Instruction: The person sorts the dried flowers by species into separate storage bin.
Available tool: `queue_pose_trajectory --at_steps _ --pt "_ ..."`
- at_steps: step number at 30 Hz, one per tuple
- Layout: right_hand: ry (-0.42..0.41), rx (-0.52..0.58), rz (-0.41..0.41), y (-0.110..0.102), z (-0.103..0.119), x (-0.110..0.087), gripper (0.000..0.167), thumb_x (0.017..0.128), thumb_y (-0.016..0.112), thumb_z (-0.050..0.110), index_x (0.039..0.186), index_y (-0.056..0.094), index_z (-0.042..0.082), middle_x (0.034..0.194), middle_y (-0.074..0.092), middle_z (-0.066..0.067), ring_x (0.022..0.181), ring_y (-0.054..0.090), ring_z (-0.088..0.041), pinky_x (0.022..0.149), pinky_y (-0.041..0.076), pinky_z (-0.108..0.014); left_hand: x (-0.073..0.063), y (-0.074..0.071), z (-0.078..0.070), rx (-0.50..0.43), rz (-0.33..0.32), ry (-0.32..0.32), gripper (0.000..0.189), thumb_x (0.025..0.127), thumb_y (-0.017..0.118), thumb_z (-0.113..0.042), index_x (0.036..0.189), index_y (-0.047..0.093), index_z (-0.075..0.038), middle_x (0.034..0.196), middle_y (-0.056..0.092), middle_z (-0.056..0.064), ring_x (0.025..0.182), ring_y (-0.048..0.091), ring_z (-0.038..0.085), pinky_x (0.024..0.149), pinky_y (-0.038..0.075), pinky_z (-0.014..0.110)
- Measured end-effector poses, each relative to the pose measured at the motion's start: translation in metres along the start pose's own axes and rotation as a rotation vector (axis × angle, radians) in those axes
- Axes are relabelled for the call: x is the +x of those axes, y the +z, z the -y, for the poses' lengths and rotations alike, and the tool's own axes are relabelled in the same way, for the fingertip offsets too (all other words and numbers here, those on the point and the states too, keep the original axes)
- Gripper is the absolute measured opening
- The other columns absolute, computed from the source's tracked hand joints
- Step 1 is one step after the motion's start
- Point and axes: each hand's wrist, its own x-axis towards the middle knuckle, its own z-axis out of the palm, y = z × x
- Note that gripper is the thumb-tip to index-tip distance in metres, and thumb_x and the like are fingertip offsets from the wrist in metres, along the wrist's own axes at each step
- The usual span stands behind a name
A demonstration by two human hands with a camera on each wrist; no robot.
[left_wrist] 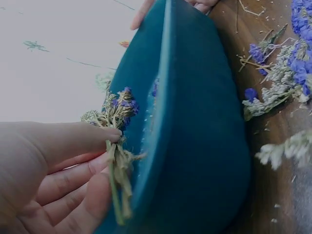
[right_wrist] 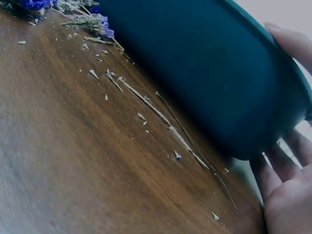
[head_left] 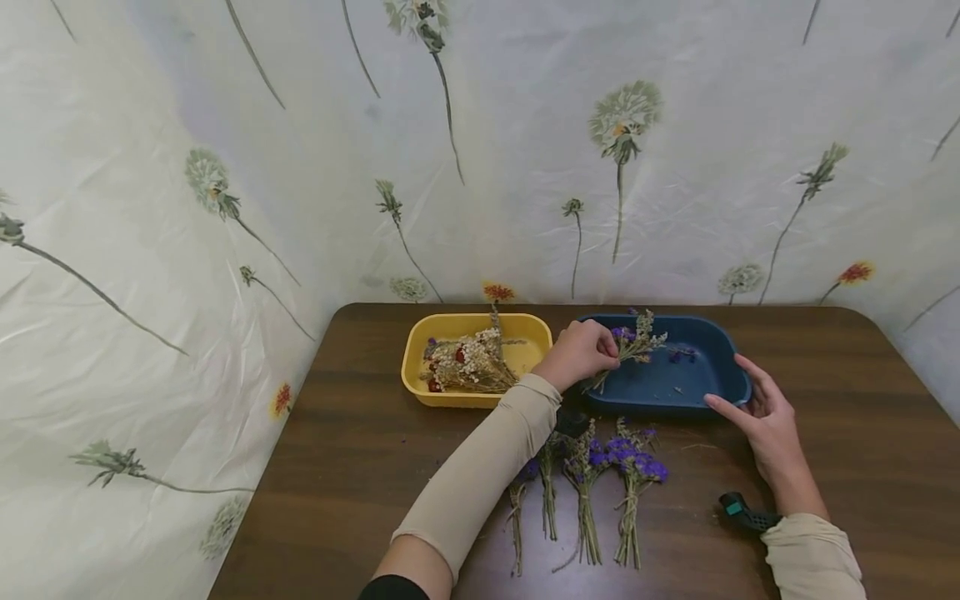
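Over the left part of a blue tray [head_left: 738,392], my left hand [head_left: 581,354] pinches a small bunch of dried flowers [head_left: 637,337] with purple and pale heads. In the left wrist view, thumb and fingertips hold that dried flower bunch [left_wrist: 117,122] by its stems, heads leaning over the tray's rim [left_wrist: 165,73]. My right hand [head_left: 768,425] grips the tray's right end, thumb at the near side and fingers round the far corner. Seen from the right wrist, the thumb lies along the rim and the other fingers [right_wrist: 285,170] sit at the tray's end. Loose purple bits [head_left: 681,354] lie inside.
A yellow tray [head_left: 412,379] with dried white and red flowers [head_left: 472,358] stands at left. Several tied purple bunches [head_left: 630,492] lie on the brown table [head_left: 315,500] in front, partly behind the left sleeve. Dry stem scraps [right_wrist: 161,114] litter the wood beside the blue tray.
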Motion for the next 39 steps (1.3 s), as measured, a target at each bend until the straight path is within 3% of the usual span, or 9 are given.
queue_pose_trajectory --at_steps 5,16,25,28,35,39 --pt "-0.009 0.001 -0.005 0.001 0.0 -0.001 0.078 0.097 0.071 0.007 0.163 0.034 0.027 0.171 0.027 0.011 0.152 0.029 -0.003 0.101 0.037 0.0 0.006 0.006 -0.006 0.069 0.003 0.027 0.006 0.095 0.077 -0.024 0.09 0.078 -0.02 0.084 0.073 -0.011 0.072 0.061 0.001 0.07 0.048 0.014" --pt "-0.016 -0.018 0.004 0.003 -0.003 -0.001 0.079 0.098 0.07 0.006 0.164 0.031 0.026 0.172 0.023 0.009 0.153 0.026 -0.001 0.103 0.033 0.001 0.011 0.02 -0.004 0.133 0.038 0.011 0.008 0.095 0.077 -0.02 0.087 0.075 -0.02 0.086 0.071 -0.011 0.069 0.061 0.003 0.065 0.048 0.015" --pt "-0.023 -0.002 0.01 0.003 -0.004 -0.002 0.079 0.097 0.07 0.004 0.163 0.032 0.025 0.172 0.025 0.009 0.151 0.028 0.0 0.103 0.034 0.001 0.011 0.027 -0.001 0.241 0.068 0.047 0.025 0.098 0.073 -0.018 0.075 0.063 -0.019 0.067 0.053 -0.007 0.06 0.048 0.008 0.058 0.039 0.02" --pt "-0.028 0.006 0.009 0.003 -0.005 -0.002 0.079 0.097 0.07 0.003 0.163 0.032 0.024 0.171 0.026 0.009 0.151 0.029 0.001 0.101 0.035 0.001 0.011 0.029 0.001 0.262 0.07 0.064 0.021 0.098 0.073 -0.019 0.078 0.066 -0.02 0.071 0.057 -0.009 0.062 0.051 0.006 0.06 0.041 0.019" --pt "-0.03 0.012 0.008 0.001 -0.004 -0.001 0.079 0.097 0.07 0.003 0.163 0.032 0.024 0.171 0.026 0.009 0.152 0.028 0.0 0.099 0.036 0.001 0.008 0.018 0.002 0.211 0.05 0.111 0.007 0.1 0.07 -0.022 0.097 0.077 -0.021 0.091 0.072 -0.011 0.074 0.062 0.002 0.069 0.049 0.014" --pt "-0.033 0.047 0.002 0.0 -0.002 0.0 0.079 0.096 0.07 0.001 0.163 0.034 0.023 0.171 0.029 0.008 0.15 0.032 0.001 0.098 0.037 0.001 0.004 0.007 0.005 0.127 -0.023 0.14 0.009 0.1 0.07 -0.024 0.101 0.078 -0.021 0.095 0.075 -0.01 0.077 0.063 -0.001 0.072 0.049 0.011"
